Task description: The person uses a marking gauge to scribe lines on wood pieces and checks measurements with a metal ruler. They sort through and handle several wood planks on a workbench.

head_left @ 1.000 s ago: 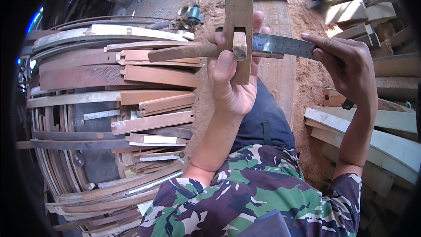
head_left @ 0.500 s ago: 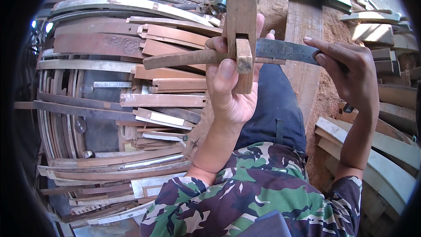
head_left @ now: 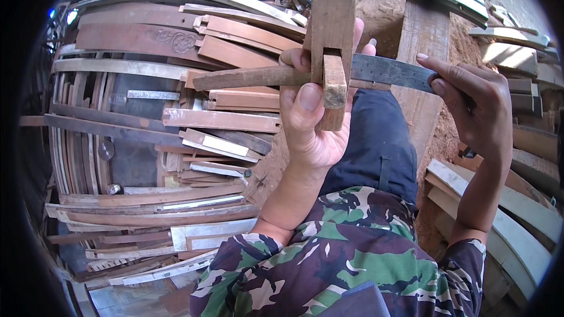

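Showing at the far left narrow wooden strips point(head_left: 76, 158), running up and down beside a dark panel point(head_left: 138, 167). Displaying above these a reddish board point(head_left: 135, 40), bearing carved scrollwork toward its right end. Presenting next, farther right, stacked reddish-brown boards point(head_left: 223, 118), lying roughly crosswise and pointing their right ends toward the central work area.

At centre, gripping a wooden plane point(head_left: 333, 17) in the left hand point(head_left: 317, 141). Pressing the left thumb against the near side, just left of the projecting wedge point(head_left: 335, 91), and wrapping the other left fingers around behind, partly hidden by the plane. Holding the plane raised above the dark trousers point(head_left: 376, 141), aligning its long axis up and down in view. Extending the crossbar handle point(head_left: 252, 77) far out to the left of the plane and a shorter length to the right. Showing the camouflage shirt point(head_left: 329, 252) below, at the lower edge.

Right of the plane, holding a steel ruler point(head_left: 393, 73) crosswise, just above the short handle end. Not revealing contact or gap between ruler and plane. Pinching the ruler's right end between thumb and forefinger of the right hand point(head_left: 479, 94); folding the remaining right fingers, partly out of sight. Exposing a brown plank point(head_left: 432, 41) behind the ruler. Showing at the far right pale boards point(head_left: 511, 217), lying stacked beyond the right forearm.
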A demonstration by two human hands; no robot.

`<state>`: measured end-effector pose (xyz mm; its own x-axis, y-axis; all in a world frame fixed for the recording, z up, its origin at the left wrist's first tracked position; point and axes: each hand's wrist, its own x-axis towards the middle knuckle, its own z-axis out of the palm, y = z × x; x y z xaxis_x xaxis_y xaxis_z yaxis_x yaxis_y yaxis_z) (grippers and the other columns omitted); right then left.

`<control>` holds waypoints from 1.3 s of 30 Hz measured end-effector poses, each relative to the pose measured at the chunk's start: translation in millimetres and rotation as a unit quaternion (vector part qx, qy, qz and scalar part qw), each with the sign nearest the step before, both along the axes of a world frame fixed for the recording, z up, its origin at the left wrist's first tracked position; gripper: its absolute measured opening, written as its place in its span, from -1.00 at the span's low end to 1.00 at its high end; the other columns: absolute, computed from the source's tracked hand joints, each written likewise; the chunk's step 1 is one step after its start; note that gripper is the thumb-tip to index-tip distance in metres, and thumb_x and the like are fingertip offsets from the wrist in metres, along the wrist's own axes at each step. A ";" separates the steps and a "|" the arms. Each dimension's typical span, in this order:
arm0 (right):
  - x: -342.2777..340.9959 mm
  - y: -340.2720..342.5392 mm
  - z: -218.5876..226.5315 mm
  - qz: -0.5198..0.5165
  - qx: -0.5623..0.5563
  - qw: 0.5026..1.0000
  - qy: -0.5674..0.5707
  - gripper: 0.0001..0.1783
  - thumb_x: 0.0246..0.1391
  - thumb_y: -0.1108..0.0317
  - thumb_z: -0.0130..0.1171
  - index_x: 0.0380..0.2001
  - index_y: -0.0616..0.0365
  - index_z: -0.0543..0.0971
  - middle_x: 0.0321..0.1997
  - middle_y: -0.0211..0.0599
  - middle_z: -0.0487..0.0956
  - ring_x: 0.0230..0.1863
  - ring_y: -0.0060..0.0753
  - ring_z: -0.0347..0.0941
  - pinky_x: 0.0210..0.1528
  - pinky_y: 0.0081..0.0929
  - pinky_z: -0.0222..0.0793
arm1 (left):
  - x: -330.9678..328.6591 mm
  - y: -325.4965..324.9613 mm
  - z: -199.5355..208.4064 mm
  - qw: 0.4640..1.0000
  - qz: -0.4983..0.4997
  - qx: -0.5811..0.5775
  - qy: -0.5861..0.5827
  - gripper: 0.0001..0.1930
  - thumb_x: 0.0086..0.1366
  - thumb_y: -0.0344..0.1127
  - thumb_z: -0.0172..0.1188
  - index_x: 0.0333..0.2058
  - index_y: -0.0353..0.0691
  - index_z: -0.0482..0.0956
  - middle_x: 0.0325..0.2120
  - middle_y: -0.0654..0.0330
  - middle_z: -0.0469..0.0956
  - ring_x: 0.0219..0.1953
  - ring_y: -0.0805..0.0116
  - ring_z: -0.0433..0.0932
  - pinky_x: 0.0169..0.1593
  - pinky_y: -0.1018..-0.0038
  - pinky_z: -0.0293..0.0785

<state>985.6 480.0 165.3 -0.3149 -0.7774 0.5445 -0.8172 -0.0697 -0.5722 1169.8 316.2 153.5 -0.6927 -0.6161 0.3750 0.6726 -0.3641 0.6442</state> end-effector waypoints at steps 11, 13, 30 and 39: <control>2.4 -7.9 -1.8 0.017 0.010 1.000 -0.003 -0.63 0.22 0.45 0.34 0.09 -0.01 0.76 -0.51 -0.23 0.65 -0.62 -0.33 0.49 -0.51 -0.35 0.35 | 5.6 -4.4 -1.5 1.000 0.009 0.009 -0.002 -0.58 0.40 -0.22 0.31 0.07 -0.11 0.28 0.34 -0.17 0.33 0.52 -0.27 0.17 0.56 -0.28 0.09; 2.0 -7.9 -0.9 0.017 0.021 1.000 0.000 -0.63 0.22 0.45 0.34 0.09 0.00 0.76 -0.49 -0.23 0.67 -0.60 -0.33 0.51 -0.50 -0.36 0.36 | 5.2 -5.2 -2.5 1.000 0.007 0.007 -0.002 -0.58 0.41 -0.22 0.31 0.07 -0.11 0.28 0.35 -0.17 0.33 0.52 -0.27 0.17 0.56 -0.28 0.10; -6.0 0.1 -7.7 -0.003 0.037 0.999 -0.032 -0.64 0.20 0.46 0.36 0.07 0.03 0.76 -0.46 -0.15 0.68 -0.61 -0.30 0.50 -0.51 -0.36 0.35 | -12.8 -0.7 -7.2 0.999 0.020 -0.002 -0.051 -0.08 0.29 -0.10 0.29 0.49 -0.40 0.08 0.49 -0.29 0.10 0.59 -0.28 -0.04 0.58 -0.30 -0.02; -25.2 26.1 -32.8 -0.087 0.081 0.992 -0.051 -0.70 0.22 0.41 0.36 0.03 0.06 0.77 -0.47 -0.09 0.68 -0.59 -0.29 0.51 -0.47 -0.40 0.36 | -43.2 -5.7 -35.0 0.987 -0.072 0.007 -0.143 -0.36 0.37 -0.16 0.34 0.34 -0.21 0.35 0.36 -0.19 0.35 0.45 -0.06 0.30 0.41 -0.08 0.33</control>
